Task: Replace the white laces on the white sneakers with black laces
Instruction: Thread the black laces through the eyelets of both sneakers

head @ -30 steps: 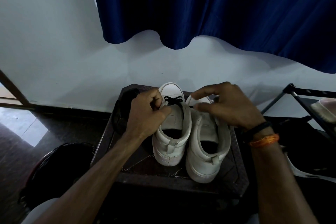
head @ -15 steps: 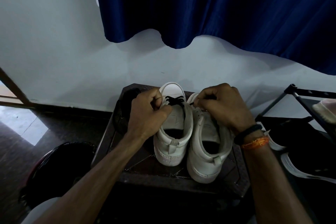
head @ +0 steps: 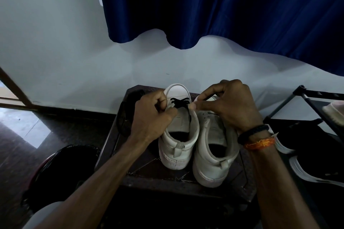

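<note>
Sneakers: two white ones, side by side, touching, heels toward the camera, both on a dark square surface [head: 245, 171] against the white wall [head: 55, 42]. Left sneaker [head: 176, 135] has a black lace [head: 179, 102] crossed over the lowest eyelets near the toe; rest of the tongue is bare. Right sneaker [head: 214, 150] shows open eyelets; I can't tell if any lace is in it, since the hand covers the front.

Left hand [head: 151, 117]: fingers curled, pinching the left end of the black lace at the left sneaker's left eyelet row. Right hand [head: 229, 106]: thumb and forefinger pinched together at the right end of the same lace, just where the two shoes meet; other fingers curled above the right sneaker's toe. The piece of lace between the fingertips is too small to see clearly, but the grip is narrow and closed on it.

Right wrist carries a black band [head: 254, 132] and an orange thread [head: 260, 143].

Around it: blue curtain [head: 223, 5] hangs over the wall above. Dark bundled object [head: 128, 109] sits at the surface's far-left corner, can't identify it. Black bin [head: 61, 171] on the floor to the left. Black metal rack [head: 314, 106] at right, with dark footwear with white soles [head: 312, 174] below it.
</note>
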A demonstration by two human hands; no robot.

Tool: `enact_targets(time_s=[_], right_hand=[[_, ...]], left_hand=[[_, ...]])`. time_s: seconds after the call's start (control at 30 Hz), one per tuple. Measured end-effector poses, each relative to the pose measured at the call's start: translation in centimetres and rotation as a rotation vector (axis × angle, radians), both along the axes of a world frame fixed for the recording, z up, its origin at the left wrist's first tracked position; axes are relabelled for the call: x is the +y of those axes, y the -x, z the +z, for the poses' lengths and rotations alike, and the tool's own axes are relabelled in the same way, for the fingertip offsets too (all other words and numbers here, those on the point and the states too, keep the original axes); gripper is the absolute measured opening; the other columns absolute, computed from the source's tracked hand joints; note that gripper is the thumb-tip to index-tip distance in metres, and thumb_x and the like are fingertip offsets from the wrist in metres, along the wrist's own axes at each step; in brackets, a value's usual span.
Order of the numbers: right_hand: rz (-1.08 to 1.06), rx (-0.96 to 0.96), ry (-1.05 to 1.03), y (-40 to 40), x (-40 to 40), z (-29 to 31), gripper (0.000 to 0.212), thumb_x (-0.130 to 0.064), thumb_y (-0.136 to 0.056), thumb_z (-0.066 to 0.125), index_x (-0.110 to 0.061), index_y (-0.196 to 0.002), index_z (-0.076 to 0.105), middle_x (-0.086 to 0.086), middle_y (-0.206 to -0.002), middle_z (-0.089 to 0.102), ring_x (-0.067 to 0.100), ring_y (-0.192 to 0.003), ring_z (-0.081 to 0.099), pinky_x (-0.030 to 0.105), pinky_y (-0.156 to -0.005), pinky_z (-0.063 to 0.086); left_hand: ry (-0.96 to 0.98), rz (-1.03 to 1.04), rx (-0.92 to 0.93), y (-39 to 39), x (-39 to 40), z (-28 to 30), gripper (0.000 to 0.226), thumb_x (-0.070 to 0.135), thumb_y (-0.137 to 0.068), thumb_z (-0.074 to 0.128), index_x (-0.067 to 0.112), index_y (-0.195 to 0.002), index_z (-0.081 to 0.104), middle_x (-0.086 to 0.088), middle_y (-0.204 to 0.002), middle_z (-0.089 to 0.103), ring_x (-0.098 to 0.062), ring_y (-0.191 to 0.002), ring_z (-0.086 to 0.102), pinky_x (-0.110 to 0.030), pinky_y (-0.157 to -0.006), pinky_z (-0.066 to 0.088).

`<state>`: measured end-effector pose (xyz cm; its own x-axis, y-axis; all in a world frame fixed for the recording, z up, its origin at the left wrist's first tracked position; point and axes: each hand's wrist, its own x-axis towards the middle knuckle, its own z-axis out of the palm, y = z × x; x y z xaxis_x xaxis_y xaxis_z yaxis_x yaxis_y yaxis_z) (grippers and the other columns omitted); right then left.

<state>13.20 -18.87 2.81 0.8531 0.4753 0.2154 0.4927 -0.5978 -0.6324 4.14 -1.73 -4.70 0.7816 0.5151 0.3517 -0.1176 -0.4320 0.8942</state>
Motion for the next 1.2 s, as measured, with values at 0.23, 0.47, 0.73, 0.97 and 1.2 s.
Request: enact_targets(time_s=[0.23, 0.47, 0.73, 0.97, 1.2], right_hand=[[-0.017, 0.047, -0.196, 0.7, -1.0, 2.3, 0.014, -0.039, -0.092, 0.068, -0.037, -0.105, 0.073, -0.01, -0.094, 0.071, 0.0, -0.051, 0.049, 0.024, -0.064, 0.041], [0.168, 0.438, -0.251, 2.2, 1.7, 1.0, 0.061, -0.074, -0.087, 0.033, -0.053, -0.144, 0.038, 0.002, -0.115, 0.07, -0.006, -0.083, 0.063, 0.029, -0.082, 0.043], [0.216, 0.472, -0.2, 3.8, 3.0, 1.1, 0.079, -0.083, -0.085, 0.019, -0.046, -0.155, 0.024, -0.007, -0.153, 0.047, 0.012, -0.142, 0.042, 0.044, -0.122, 0.027], [0.355, 0.201, -0.131, 2.5, 2.3, 1.3, 0.038, -0.049, -0.104, 0.044, -0.025, -0.113, 0.071, -0.005, -0.1, 0.074, 0.011, -0.1, 0.069, 0.041, -0.094, 0.054], [0.272, -0.028, -0.014, 1.0, 1.1, 1.2, 0.011, -0.029, -0.092, 0.073, -0.026, -0.098, 0.081, -0.017, -0.081, 0.072, -0.002, -0.077, 0.064, 0.009, -0.068, 0.041]], left_hand=[[0.074, -0.167, -0.045, 0.2, 0.5, 0.4, 0.019, 0.01, -0.077, 0.073, 0.015, -0.079, 0.055, -0.004, -0.066, 0.056, -0.025, -0.053, 0.047, -0.03, -0.053, 0.04], [-0.095, -0.27, -0.265, 0.1, -0.3, 2.3, 0.036, 0.023, -0.082, 0.083, 0.011, -0.114, 0.071, 0.0, -0.099, 0.066, -0.021, -0.069, 0.06, -0.031, -0.064, 0.051], [-0.144, -0.292, -0.377, 0.6, -1.4, 2.4, 0.016, 0.008, -0.084, 0.077, 0.018, -0.097, 0.074, 0.011, -0.089, 0.073, -0.008, -0.083, 0.071, -0.027, -0.073, 0.055], [-0.139, -0.145, -0.338, 0.2, -0.8, 2.5, 0.005, 0.005, -0.091, 0.072, 0.005, -0.086, 0.069, 0.001, -0.081, 0.069, -0.019, -0.076, 0.067, -0.039, -0.068, 0.055], [0.061, -0.095, -0.174, 0.2, 0.9, 2.8, 0.011, 0.02, -0.094, 0.071, 0.01, -0.089, 0.071, 0.003, -0.078, 0.072, -0.011, -0.071, 0.067, -0.026, -0.066, 0.053]])
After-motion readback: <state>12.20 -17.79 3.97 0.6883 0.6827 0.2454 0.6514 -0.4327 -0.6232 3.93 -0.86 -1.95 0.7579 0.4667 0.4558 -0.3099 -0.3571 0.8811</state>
